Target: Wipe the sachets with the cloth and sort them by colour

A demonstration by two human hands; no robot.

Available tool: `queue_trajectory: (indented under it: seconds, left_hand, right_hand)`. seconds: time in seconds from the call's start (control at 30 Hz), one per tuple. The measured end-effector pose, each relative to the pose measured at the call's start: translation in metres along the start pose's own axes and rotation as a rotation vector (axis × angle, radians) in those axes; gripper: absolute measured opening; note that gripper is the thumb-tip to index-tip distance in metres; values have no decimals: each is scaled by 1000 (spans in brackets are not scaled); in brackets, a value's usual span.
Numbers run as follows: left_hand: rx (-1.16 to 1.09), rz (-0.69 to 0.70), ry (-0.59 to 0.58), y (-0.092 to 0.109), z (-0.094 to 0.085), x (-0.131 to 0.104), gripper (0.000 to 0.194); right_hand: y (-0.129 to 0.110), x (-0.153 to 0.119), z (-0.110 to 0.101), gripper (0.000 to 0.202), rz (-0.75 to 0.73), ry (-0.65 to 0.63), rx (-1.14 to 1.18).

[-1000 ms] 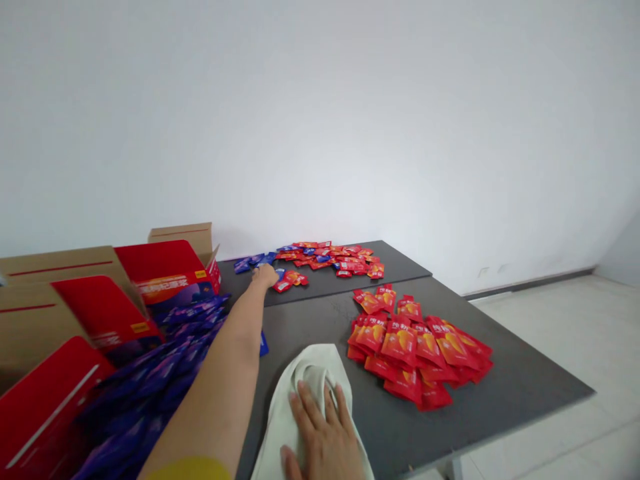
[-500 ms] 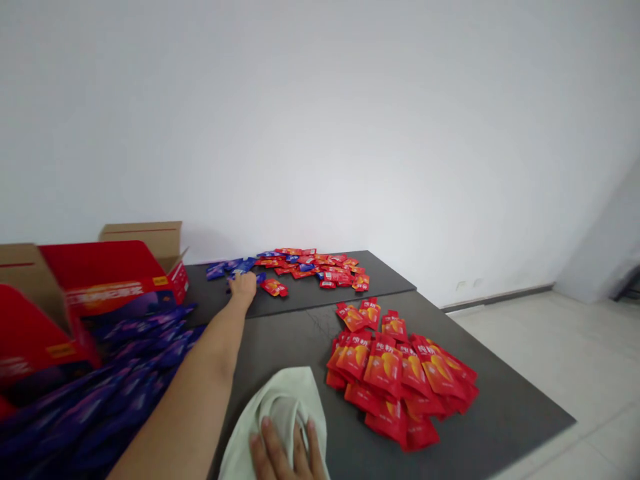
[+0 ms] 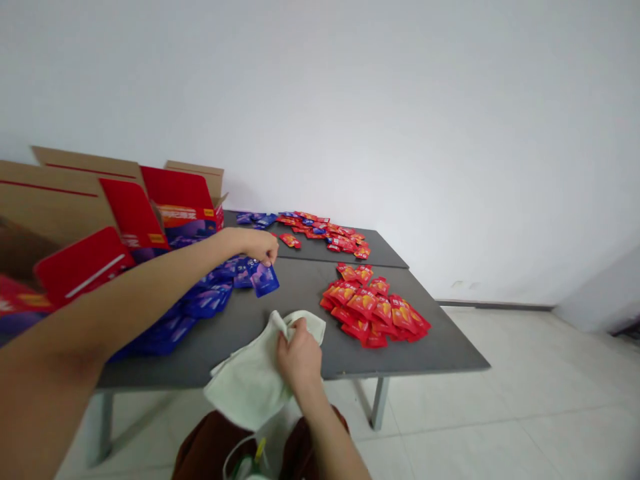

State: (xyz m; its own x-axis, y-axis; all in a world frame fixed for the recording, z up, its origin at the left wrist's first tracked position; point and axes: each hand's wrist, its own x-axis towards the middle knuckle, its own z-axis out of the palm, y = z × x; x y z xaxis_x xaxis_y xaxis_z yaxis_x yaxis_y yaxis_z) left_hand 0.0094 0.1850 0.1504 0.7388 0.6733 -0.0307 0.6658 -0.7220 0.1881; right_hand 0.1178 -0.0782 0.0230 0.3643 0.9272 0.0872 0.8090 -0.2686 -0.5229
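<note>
My left hand (image 3: 261,246) reaches in from the left and pinches the top edge of a blue packet (image 3: 265,281). That packet is beside the inner end of a pile of similar blue packets (image 3: 207,300). Bunched in my right hand (image 3: 301,355) is a pale green cloth (image 3: 250,383), which hangs over the front edge of the table. A pile of red packets (image 3: 367,303) printed with orange fruit lies to the right of the cloth.
Open red and brown cartons (image 3: 183,187) stand along the left of the dark table (image 3: 400,360). Mixed red and blue packets (image 3: 320,227) are scattered at the back, near the white wall (image 3: 380,120). Pale floor tiles (image 3: 520,373) show beyond the table's right side.
My left hand has come back from the far packets to the near blue pile with a blue packet. My right hand, flat on the cloth before, now grips it. The view has tilted down.
</note>
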Motion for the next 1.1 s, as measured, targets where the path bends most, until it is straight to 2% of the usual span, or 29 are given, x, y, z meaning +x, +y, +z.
queue_trajectory:
  seconds: [0.03, 0.07, 0.1, 0.2, 0.27, 0.37, 0.43, 0.5, 0.57, 0.6, 0.63, 0.7, 0.8, 0.87, 0.93, 1.03, 1.1]
  left_hand:
    - [23, 84, -215, 18, 6, -12, 11]
    - [62, 130, -309, 36, 15, -23, 13]
    - [109, 169, -329, 54, 24, -32, 14]
    - [248, 304, -278, 92, 58, -47, 14]
    - [308, 409, -178, 103, 76, -52, 15]
    - [270, 448, 102, 103, 88, -61, 39]
    - [169, 344, 342, 98, 92, -75, 49]
    - [63, 204, 550, 96, 101, -100, 46]
    - [11, 75, 669, 102, 120, -131, 42]
    - [20, 14, 683, 108, 132, -147, 42]
    - [47, -54, 678, 115, 145, -162, 42]
    - [121, -89, 559, 131, 169, -185, 42]
    - [152, -145, 423, 148, 185, -198, 39]
    - [151, -188, 368, 154, 180, -197, 39]
    - [147, -218, 324, 156, 167, -194, 39]
    - [54, -267, 229, 152, 154, -192, 38]
    - [-68, -303, 182, 145, 153, -192, 38]
  right_hand:
    - [3, -3, -9, 25, 0, -20, 50]
    - [7, -8, -18, 23, 20, -4, 69]
    - [10, -14, -26, 21, 38, 17, 82]
    - [18, -31, -47, 17, 28, 122, 131]
    - [21, -41, -57, 18, 29, 199, 158]
    - [21, -46, -68, 20, 29, 277, 165]
    - [21, -43, -70, 22, 13, 297, 157]
    - [20, -35, -65, 23, -28, 309, 163]
    - [18, -23, -54, 22, -107, 330, 192]
    - [16, -17, -46, 22, -162, 340, 210]
    - [14, -11, -37, 22, -224, 346, 225]
    - [8, -2, -17, 27, -338, 328, 218]
    - [-1, 9, 13, 34, -413, 199, 106]
    - [-5, 19, 24, 29, -389, 108, 20]
    - [-10, 34, 28, 24, -305, 72, -31]
    - [-14, 58, 23, 31, -171, 75, -47]
    - [-14, 68, 18, 34, -178, 62, -33]
